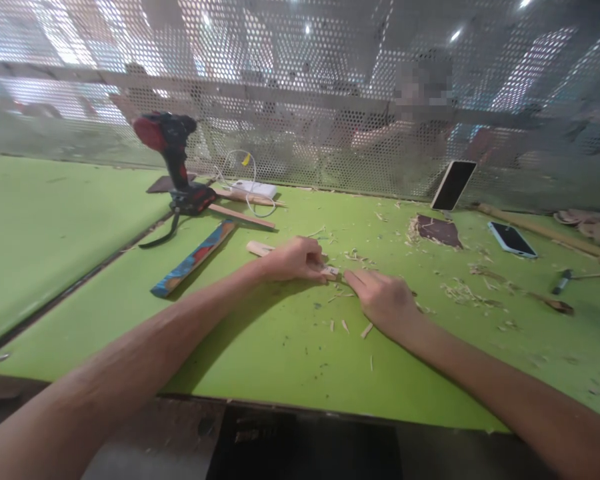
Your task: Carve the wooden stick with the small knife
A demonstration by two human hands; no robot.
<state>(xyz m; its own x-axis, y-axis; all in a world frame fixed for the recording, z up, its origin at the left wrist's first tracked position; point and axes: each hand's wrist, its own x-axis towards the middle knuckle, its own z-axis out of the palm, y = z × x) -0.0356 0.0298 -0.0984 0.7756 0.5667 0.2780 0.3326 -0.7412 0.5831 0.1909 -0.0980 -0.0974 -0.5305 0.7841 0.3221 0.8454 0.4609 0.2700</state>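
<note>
My left hand point(295, 259) is closed on a narrow piece of pale wood point(259, 249), pressing it low against the green tabletop. One end of the wood sticks out to the left of the hand; the other, with small dark marks on it, shows past the fingertips. Just to the right, my right hand point(387, 300) is closed, its fingers pointing at that marked end. A thin dark edge shows between the right fingertips and the wood, but the thing in this hand is mostly hidden. Wood shavings point(355, 255) lie around both hands.
Left of my hands are a blue-painted wooden bar point(195, 260) and an upright cordless drill point(177, 163). A white box with a cable point(254, 189) stands behind. To the right are sandpaper point(437, 230), two phones point(513, 239) and a marker point(561, 281). A perforated screen point(300, 133) closes the back.
</note>
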